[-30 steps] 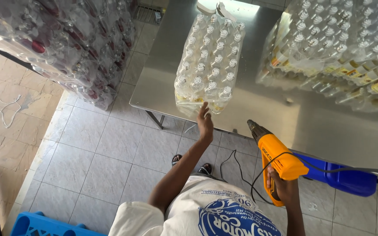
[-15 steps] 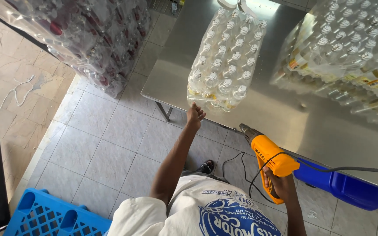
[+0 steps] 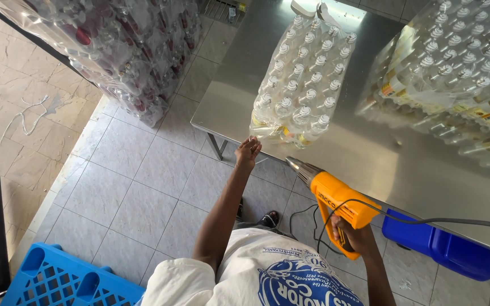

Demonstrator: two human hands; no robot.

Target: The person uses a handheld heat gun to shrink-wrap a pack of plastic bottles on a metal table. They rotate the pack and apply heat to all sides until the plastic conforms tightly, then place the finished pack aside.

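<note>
- Since the earlier frames, the left hand (image 3: 248,152) has stayed reaching up at the near end of the clear shrink-wrapped pack of small capped bottles (image 3: 300,85), while the right hand (image 3: 351,233) has kept the orange heat gun (image 3: 334,199) raised with its metal nozzle towards that pack; the head view has drifted, so the table now sits further right and the blue crate shows more fully.
- Head view: the left hand's fingers are curled, touching or pinching the loose plastic film at the pack's near end; whether they truly grip it cannot be told.
- The pack lies on the grey stainless-steel table (image 3: 364,153), its near end at the table's front edge, close to the front-left corner.
- The right hand is wrapped round the heat gun's handle, holding it just off the table's front edge, nozzle near the pack but apart from it.
- A black power cord (image 3: 426,221) runs from the gun away to the right.
- A larger wrapped bundle of capped bottles with yellow labels (image 3: 455,73) sits on the table's right part, apart from the first pack.
- More wrapped stacks of bottles with dark red caps (image 3: 114,45) stand on the tiled floor, left of the table.
- A blue plastic lattice crate (image 3: 63,280) lies at the lower left, and a blue plastic container (image 3: 440,246) sits under the table's front edge at the right.
</note>
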